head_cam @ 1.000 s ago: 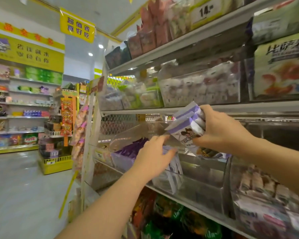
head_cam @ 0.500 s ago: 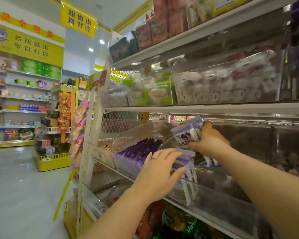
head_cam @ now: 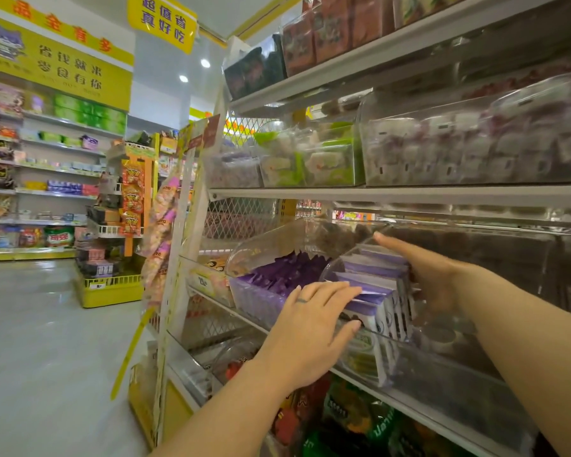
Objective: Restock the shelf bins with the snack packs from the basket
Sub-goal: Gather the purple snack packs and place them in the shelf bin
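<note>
The far shelving (head_cam: 47,166) at 9 o'clock is too blurred for me to read its packets, and the upper bins (head_cam: 468,150) at 1 and 2 o'clock hold pale wrapped goods I cannot name. The bags (head_cam: 353,420) on the bottom shelf at 5 o'clock are cut off by the frame edge. I cannot make out my right thumb.

A glossy grey floor (head_cam: 30,341) runs off towards 8 o'clock, past a yellow display stand (head_cam: 109,291). A yellow sign (head_cam: 162,21) hangs at 11 o'clock. The shelf unit fills everything from 12 round to 5 o'clock, its white shelf edge (head_cam: 409,194) crossing above my hands.

A neighbouring bin (head_cam: 271,278) of dark purple packets sits near centre, just left of the clear bin (head_cam: 449,380) I reach into. The snack packs (head_cam: 373,278), white with purple tops, stand upright in a row at that bin's front left. My left hand (head_cam: 310,328) is at 7 o'clock of them, its fingers (head_cam: 330,290) straight and together, resting across the front packs' tops. My right hand (head_cam: 432,275) is at 3 o'clock of the row, fingers straight and apart, flat beside the packs, gripping nothing
</note>
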A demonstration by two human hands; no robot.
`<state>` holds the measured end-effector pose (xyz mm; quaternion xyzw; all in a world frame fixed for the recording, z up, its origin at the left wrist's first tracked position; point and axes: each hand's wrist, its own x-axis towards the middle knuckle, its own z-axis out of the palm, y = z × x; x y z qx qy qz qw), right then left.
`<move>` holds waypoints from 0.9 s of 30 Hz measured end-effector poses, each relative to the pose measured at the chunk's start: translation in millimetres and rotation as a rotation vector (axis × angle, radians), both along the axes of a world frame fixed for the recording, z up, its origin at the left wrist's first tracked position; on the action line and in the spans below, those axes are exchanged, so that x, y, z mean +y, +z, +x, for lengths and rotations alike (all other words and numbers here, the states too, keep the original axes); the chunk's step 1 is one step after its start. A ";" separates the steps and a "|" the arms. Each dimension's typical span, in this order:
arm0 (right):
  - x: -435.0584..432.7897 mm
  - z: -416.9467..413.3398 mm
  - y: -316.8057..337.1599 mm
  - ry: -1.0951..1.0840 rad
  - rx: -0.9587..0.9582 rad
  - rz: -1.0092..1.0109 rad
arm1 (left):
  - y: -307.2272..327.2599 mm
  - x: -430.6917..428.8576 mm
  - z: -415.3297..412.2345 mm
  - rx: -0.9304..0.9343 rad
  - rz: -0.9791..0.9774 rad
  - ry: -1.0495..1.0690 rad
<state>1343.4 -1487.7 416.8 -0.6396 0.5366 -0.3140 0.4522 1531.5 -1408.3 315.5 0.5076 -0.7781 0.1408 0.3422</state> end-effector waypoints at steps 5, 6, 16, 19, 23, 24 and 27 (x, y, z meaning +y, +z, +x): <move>-2.0 6.7 -13.2 -0.124 0.250 -0.134 | -0.4 1.1 -0.2 -0.016 0.001 0.015; -3.5 6.6 -14.3 -0.133 0.340 -0.180 | -0.1 1.6 -0.3 -0.016 0.007 0.017; 23.4 4.1 12.9 -0.219 0.479 -0.643 | 13.4 17.2 -4.5 -0.005 0.056 0.091; 62.6 16.2 -3.9 -0.130 0.472 -1.089 | 5.2 36.5 0.9 0.095 -0.044 0.124; 124.2 45.8 -60.9 0.135 0.408 -1.339 | -39.0 76.9 19.8 0.242 -0.178 0.253; 136.0 53.7 -79.7 0.195 0.398 -1.344 | -56.1 89.6 25.8 0.275 -0.199 0.293; 162.6 80.7 -145.8 0.323 0.398 -1.280 | -114.8 133.2 46.8 0.357 -0.206 0.427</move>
